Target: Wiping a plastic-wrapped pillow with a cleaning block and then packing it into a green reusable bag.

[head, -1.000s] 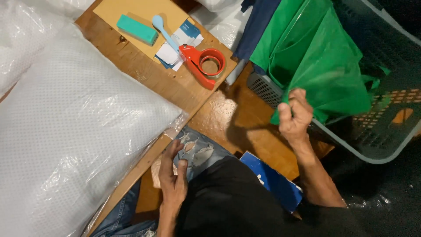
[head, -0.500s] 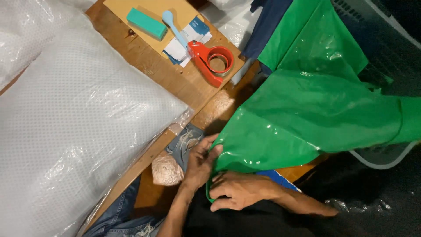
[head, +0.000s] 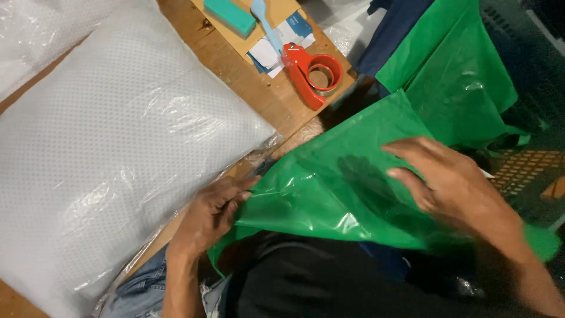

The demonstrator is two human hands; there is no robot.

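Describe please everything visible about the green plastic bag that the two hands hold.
The green plastic bag is thin, glossy and wrinkled, lying spread flat over the person's lap. The left hand pinches its left edge; the right hand rests on its upper surface, fingers spread. Its far corner points toward the wooden table. More green plastic lies behind it.

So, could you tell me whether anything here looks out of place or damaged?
Nothing stands out. The left hand pinches the edge of the green plastic bag while the right hand rests flat on it. The wrapped white pillow lies on the wooden table, and the red tape dispenser sits near its corner.
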